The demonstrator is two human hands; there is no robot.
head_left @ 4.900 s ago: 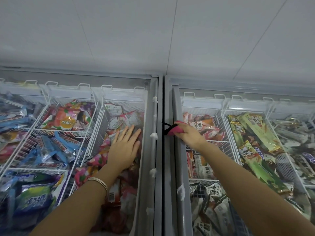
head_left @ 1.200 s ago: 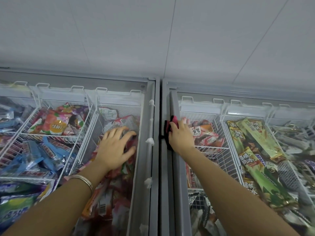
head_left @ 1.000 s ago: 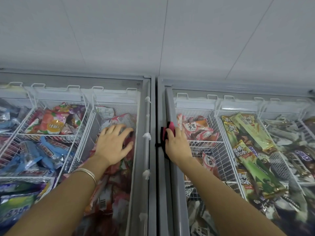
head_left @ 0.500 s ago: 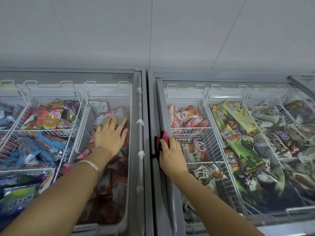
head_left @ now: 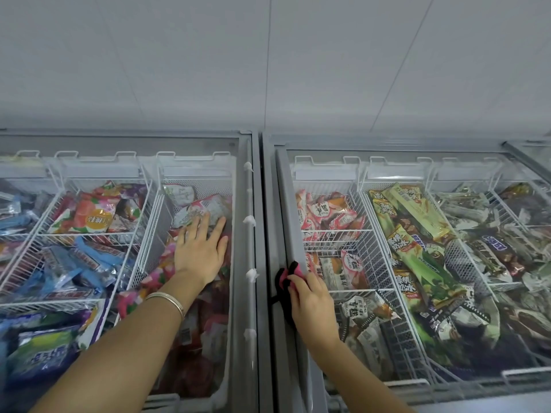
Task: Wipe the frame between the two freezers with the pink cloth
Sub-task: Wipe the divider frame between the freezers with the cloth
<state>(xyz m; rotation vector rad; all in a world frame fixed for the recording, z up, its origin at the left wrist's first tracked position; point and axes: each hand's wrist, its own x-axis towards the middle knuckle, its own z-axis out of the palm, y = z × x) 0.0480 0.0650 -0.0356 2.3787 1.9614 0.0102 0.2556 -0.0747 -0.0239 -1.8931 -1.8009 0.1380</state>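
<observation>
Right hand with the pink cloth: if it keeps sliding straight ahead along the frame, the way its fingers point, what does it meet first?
Nothing visible blocks it: the right hand and pink cloth have bare grey frame ahead, probably up to the freezer's back corner by the wall.

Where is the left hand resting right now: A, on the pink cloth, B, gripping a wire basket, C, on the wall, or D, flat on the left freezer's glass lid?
D: the left hand lies flat, fingers spread, on the left freezer's glass lid, while the right hand holds the pink cloth.
</observation>
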